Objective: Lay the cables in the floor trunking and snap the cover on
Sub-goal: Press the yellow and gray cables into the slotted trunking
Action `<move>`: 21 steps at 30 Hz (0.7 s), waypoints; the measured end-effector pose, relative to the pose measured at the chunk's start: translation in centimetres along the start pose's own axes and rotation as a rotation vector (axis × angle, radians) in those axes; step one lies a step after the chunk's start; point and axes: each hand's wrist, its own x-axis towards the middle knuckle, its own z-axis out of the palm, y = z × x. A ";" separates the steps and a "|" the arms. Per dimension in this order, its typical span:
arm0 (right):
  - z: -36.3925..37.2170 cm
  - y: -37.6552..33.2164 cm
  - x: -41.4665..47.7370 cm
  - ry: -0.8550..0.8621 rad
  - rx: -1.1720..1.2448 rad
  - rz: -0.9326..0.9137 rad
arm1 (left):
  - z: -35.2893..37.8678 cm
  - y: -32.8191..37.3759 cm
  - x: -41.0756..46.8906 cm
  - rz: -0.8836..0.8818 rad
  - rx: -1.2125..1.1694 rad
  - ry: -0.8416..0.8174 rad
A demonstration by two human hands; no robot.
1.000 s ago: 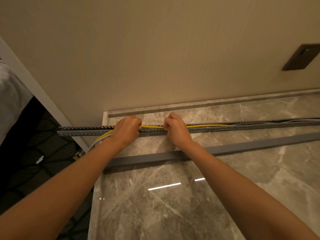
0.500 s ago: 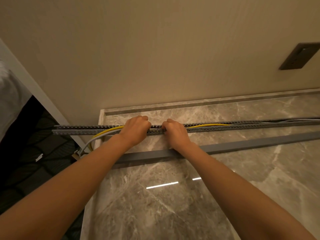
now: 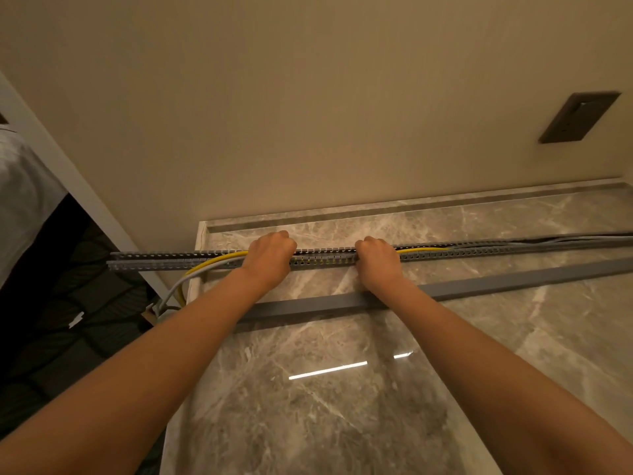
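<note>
A long grey slotted trunking (image 3: 322,258) lies across the marble floor, parallel to the wall. A yellow cable (image 3: 219,260) and a grey cable (image 3: 197,274) run inside it, spill out over its near side at the left and drop off the floor edge. My left hand (image 3: 269,260) and my right hand (image 3: 376,260) are both curled over the trunking's open top, a short gap between them, fingers pressing on the cables inside. The flat grey cover (image 3: 479,284) lies loose on the floor just in front of the trunking, under my forearms.
A beige wall rises right behind the trunking, with a dark socket plate (image 3: 579,116) at the right. The marble floor (image 3: 325,423) ends at a step on the left, beyond which lies a dark patterned carpet (image 3: 68,330). More grey cables (image 3: 582,238) enter the trunking at the right.
My hands have spread apart along the trunking, the right one sliding rightward. More of the yellow cable between them now sits down inside the channel.
</note>
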 end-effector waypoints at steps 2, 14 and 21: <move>0.0 -0.6 -0.2 0.019 -0.026 -0.029 | -0.1 -0.5 0.0 -0.004 -0.065 0.005; -0.2 -12.6 1.0 0.101 0.254 -0.365 | -2.0 -8.7 -6.0 -0.486 -0.391 0.395; 0.5 -20.5 1.2 0.007 0.361 -0.524 | 0.4 -15.8 -10.6 -0.827 -0.479 0.240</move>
